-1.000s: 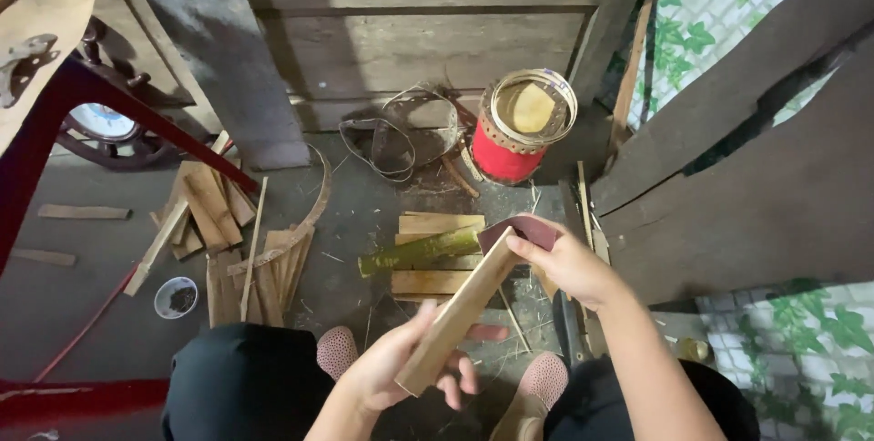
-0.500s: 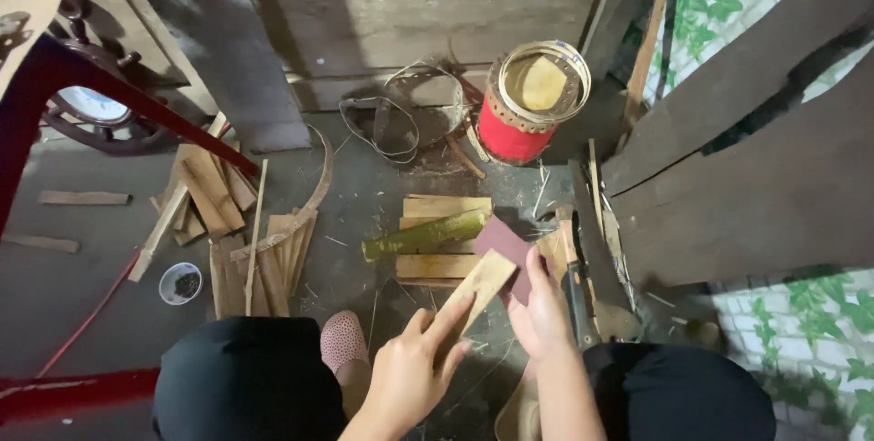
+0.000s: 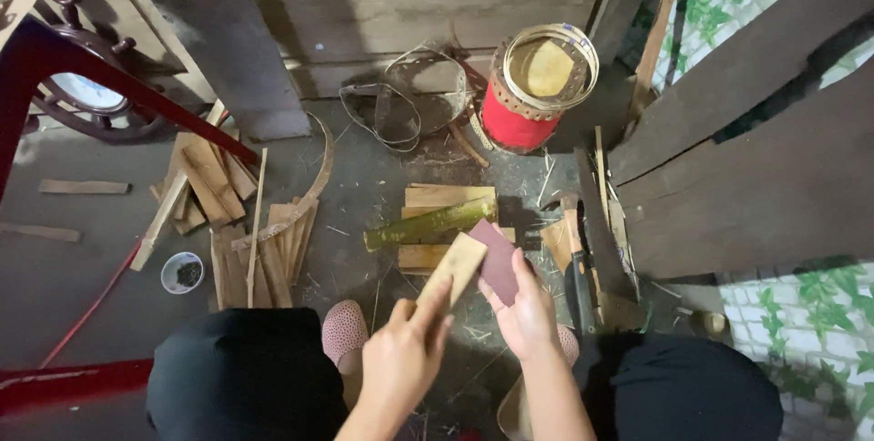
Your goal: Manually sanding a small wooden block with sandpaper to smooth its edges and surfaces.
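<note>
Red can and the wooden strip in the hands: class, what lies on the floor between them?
In the head view, a green bamboo piece lies across stacked pale wood slats, between the red can and the wooden strip.

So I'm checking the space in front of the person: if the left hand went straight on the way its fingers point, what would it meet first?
The left hand holds a pale wood strip pointing up-right. On that line, the green bamboo piece on the floor probably comes first, though depth is unclear.
</note>
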